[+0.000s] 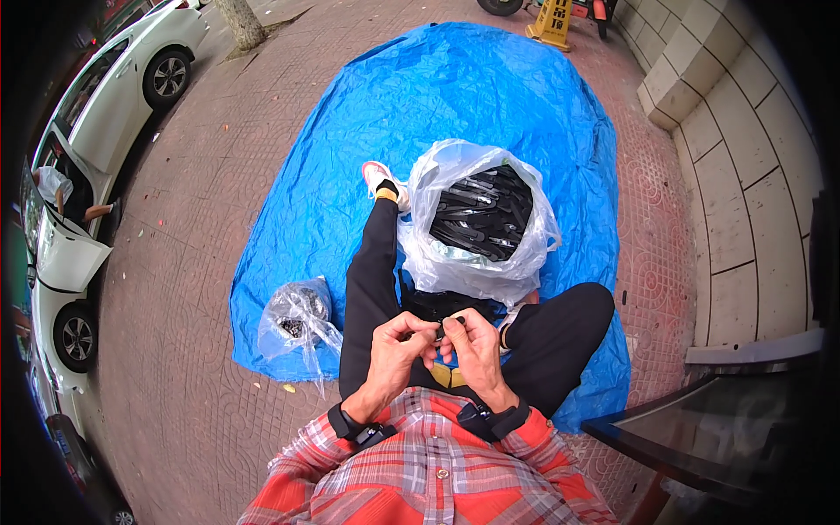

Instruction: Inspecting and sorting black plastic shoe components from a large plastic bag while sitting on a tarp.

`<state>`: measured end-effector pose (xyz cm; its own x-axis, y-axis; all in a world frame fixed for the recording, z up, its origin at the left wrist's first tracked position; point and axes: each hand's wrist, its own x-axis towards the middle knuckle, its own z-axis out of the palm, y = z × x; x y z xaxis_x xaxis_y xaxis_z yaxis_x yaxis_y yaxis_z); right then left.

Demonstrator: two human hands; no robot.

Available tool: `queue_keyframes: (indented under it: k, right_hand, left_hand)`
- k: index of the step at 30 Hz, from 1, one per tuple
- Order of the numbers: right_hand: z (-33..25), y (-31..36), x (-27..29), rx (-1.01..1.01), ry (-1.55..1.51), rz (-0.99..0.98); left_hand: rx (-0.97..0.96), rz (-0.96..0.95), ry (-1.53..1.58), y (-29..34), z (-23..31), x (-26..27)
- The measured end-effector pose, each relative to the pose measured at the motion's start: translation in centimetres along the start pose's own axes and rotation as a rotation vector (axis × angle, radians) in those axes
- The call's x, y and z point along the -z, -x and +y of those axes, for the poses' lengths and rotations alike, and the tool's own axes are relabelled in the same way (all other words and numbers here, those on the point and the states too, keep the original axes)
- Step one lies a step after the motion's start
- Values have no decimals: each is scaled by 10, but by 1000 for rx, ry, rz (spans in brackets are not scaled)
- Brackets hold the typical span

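My left hand (pixel 395 357) and my right hand (pixel 476 352) meet over my lap, both with fingers pinched on one small black piece (pixel 440 332). Fingers cover most of it, so its kind cannot be made out. Just beyond my hands, more black pieces (pixel 442 304) lie between my legs. Farther off stands a large clear plastic bag (pixel 437 267), its mouth spread wide, full of long flat black pieces (pixel 481 210) with some shiny spots. To the left, a smaller clear bag (pixel 302 315) contains small dark and greyish parts.
I sit on a blue tarp (pixel 455 87) over brick paving (pixel 192 262). A tiled wall (pixel 735 201) and a dark-framed panel (pixel 700 420) stand at right. A yellow floor sign (pixel 551 24) is at the far end. White cars (pixel 114 105) line the left; one has an open door.
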<state>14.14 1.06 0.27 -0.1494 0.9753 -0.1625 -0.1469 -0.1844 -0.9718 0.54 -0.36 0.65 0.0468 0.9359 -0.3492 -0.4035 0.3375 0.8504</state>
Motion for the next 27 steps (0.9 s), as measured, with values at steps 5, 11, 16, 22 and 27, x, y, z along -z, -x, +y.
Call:
queue_keyframes:
  k: [5,11,16,22,27]
  right_hand:
    - [-2,0,1,-13,-37,-7]
    - [-6,-2,0,-37,-59,-22]
    - [-3,-4,3,-92,-159,-36]
    - [-1,-1,2,-186,-403,-67]
    - [-3,3,2,-244,-480,-71]
  left_hand:
    - [-7,-29,12,2,3,-1]
    - [53,-29,-6,0,5,-1]
    - [65,-60,7,-2,7,1]
    - [102,-102,50,-1,13,3]
    - [159,-146,122,-2,13,7]
